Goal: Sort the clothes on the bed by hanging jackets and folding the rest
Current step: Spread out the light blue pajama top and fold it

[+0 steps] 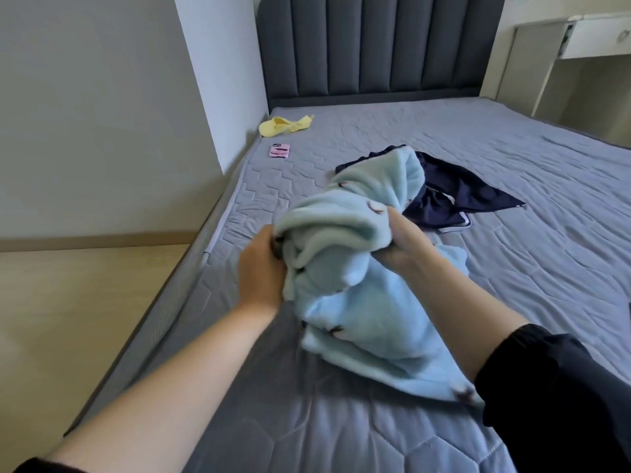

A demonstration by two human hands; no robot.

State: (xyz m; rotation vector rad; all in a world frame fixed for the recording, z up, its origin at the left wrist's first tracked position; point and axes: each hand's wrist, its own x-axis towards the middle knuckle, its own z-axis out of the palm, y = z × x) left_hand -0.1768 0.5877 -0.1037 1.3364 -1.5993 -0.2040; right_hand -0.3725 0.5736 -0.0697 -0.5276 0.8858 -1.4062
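Observation:
A fluffy light-blue garment [358, 302] with small dark prints is bunched up above the grey quilted bed [512, 268]. My left hand [261, 271] grips its left side, fingers curled into the fabric. On its right side, my right hand [403, 240] grips a fold, and the lower part of the garment drapes down onto the mattress. Behind it a dark navy garment [457, 196] with white trim lies crumpled on the bed. A small yellow garment [283, 126] lies near the head of the bed at the left edge.
A pink phone [280, 151] lies on the bed near the yellow garment. The dark padded headboard [375, 46] stands at the far end. A white desk [580, 39] stands at the right. The wall and wooden floor [68, 319] run along the bed's left side.

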